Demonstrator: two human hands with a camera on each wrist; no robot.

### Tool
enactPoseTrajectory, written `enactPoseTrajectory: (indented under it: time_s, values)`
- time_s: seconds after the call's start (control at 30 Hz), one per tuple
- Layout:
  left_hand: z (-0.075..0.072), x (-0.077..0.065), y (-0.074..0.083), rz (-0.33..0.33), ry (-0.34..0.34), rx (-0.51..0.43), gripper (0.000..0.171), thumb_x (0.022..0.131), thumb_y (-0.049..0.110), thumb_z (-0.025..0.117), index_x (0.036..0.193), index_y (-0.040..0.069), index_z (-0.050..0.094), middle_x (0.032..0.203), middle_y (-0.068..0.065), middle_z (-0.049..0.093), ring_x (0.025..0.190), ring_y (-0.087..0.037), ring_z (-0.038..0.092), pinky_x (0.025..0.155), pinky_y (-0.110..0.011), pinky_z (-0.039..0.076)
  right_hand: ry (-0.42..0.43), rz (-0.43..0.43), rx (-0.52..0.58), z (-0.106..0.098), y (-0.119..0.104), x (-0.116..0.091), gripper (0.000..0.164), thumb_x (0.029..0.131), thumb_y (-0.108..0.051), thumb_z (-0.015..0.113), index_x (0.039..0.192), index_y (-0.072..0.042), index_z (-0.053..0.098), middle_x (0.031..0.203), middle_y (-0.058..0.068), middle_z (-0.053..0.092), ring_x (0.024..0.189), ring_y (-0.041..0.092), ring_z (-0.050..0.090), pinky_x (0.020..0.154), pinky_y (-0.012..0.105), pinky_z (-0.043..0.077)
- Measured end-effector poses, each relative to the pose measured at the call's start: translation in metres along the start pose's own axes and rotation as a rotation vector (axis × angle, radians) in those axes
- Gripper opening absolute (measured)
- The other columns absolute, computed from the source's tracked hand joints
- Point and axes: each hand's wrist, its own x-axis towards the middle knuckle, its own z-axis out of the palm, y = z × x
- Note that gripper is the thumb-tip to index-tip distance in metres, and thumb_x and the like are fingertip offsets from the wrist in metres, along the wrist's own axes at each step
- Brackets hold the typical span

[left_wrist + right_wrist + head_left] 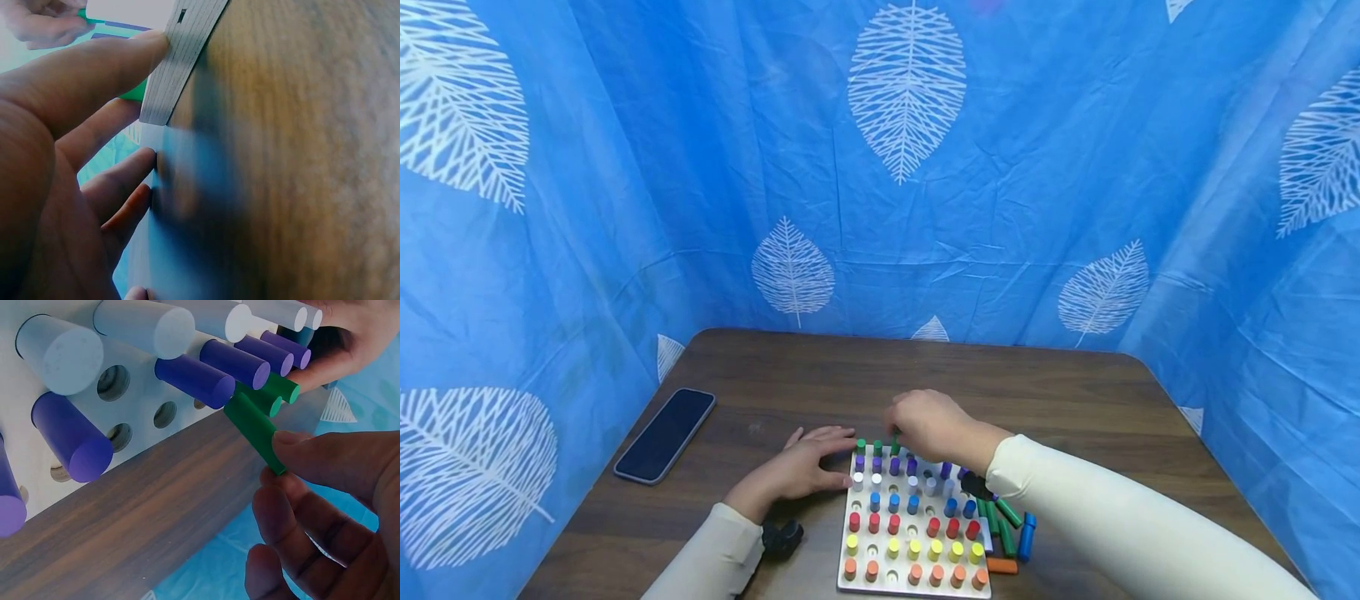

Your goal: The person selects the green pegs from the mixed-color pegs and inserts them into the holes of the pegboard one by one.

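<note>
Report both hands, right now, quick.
Left hand: open, touching the edge of the pegboard.
Right hand: closed, pinching a green peg.

Past the far edge of the board, a strip of table offers room for a hand, though the right hand fills the air above that edge. The left hand bars the board's left edge near the far corner; between it and the phone there is a way through. The right sleeve overhangs the right side, where loose pegs lie (all low). Standing pegs leave only narrow lanes. Purple pegs hem the held green peg along one side.
</note>
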Motion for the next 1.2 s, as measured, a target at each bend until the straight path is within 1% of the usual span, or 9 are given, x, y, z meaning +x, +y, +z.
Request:
enactPoseTrajectory:
  time_s: [0.13,0.3,0.47,0.57,0.7,0.87,1.0,1.2]
  values:
    - [0.000,0.001,0.000,0.001,0.002,0.000,0.061,0.094,0.043,0.079,0.150,0.025,0.061,0.165,-0.002,0.049,0.160,-0.034,0.034,0.128,-0.075,0.004,0.002,-0.020,-0.020,0.001,0.000,0.000,0.009,0.097,-0.021,0.078,0.101,-0.027,0.084,0.102,-0.009,0.078,0.100,0.012,0.073,0.090,0.036,0.063]
    - [-0.001,0.002,0.000,0.002,0.001,0.008,0.062,0.094,0.044,0.079,0.150,0.024,0.061,0.164,-0.003,0.050,0.159,-0.035,0.034,0.127,-0.075,0.004,-0.006,-0.035,-0.042,0.003,0.000,0.002,0.011,0.096,-0.021,0.079,0.100,-0.029,0.084,0.101,-0.010,0.077,0.099,0.012,0.073,0.093,0.038,0.062]
    - [-0.002,0.003,0.001,-0.003,0.000,0.011,0.063,0.094,0.045,0.079,0.150,0.025,0.061,0.165,-0.003,0.049,0.160,-0.035,0.033,0.128,-0.075,0.003,-0.014,-0.030,-0.054,0.006,-0.001,0.004,0.010,0.095,-0.022,0.080,0.099,-0.030,0.084,0.099,-0.011,0.076,0.098,0.011,0.072,0.094,0.038,0.062]
    - [-0.002,0.002,0.001,0.000,0.005,0.012,0.062,0.094,0.044,0.079,0.150,0.024,0.061,0.165,-0.003,0.049,0.160,-0.034,0.033,0.128,-0.075,0.004,-0.023,-0.028,-0.065,0.008,-0.001,0.005,0.011,0.095,-0.022,0.080,0.100,-0.031,0.084,0.101,-0.011,0.076,0.100,0.011,0.072,0.095,0.038,0.062]
    - [-0.002,0.001,0.001,0.006,0.006,0.002,0.062,0.094,0.042,0.080,0.150,0.022,0.061,0.165,-0.004,0.049,0.159,-0.035,0.034,0.128,-0.075,0.004,-0.039,-0.011,-0.053,0.010,-0.001,0.006,0.012,0.096,-0.023,0.079,0.104,-0.031,0.083,0.105,-0.010,0.077,0.103,0.012,0.073,0.096,0.039,0.061]
    - [-0.001,0.000,0.000,0.003,0.004,-0.001,0.062,0.094,0.042,0.080,0.150,0.022,0.061,0.165,-0.004,0.049,0.159,-0.034,0.034,0.128,-0.075,0.004,-0.043,0.016,-0.018,0.012,0.000,0.007,0.016,0.095,-0.019,0.079,0.107,-0.029,0.082,0.107,-0.008,0.078,0.104,0.014,0.074,0.094,0.039,0.062]
    - [-0.001,0.000,-0.001,0.001,0.003,0.006,0.063,0.094,0.043,0.080,0.150,0.023,0.061,0.165,-0.003,0.049,0.159,-0.034,0.034,0.128,-0.075,0.004,-0.035,0.007,-0.019,0.013,0.001,0.008,0.017,0.095,-0.018,0.079,0.108,-0.027,0.082,0.108,-0.007,0.079,0.105,0.015,0.074,0.094,0.040,0.063]
    - [-0.001,0.000,-0.001,0.003,-0.002,0.006,0.064,0.094,0.044,0.079,0.151,0.023,0.060,0.165,-0.003,0.049,0.160,-0.034,0.033,0.128,-0.075,0.003,-0.031,-0.005,-0.031,0.013,-0.001,0.011,0.017,0.096,-0.019,0.078,0.110,-0.028,0.082,0.107,-0.008,0.080,0.104,0.014,0.075,0.095,0.040,0.062]
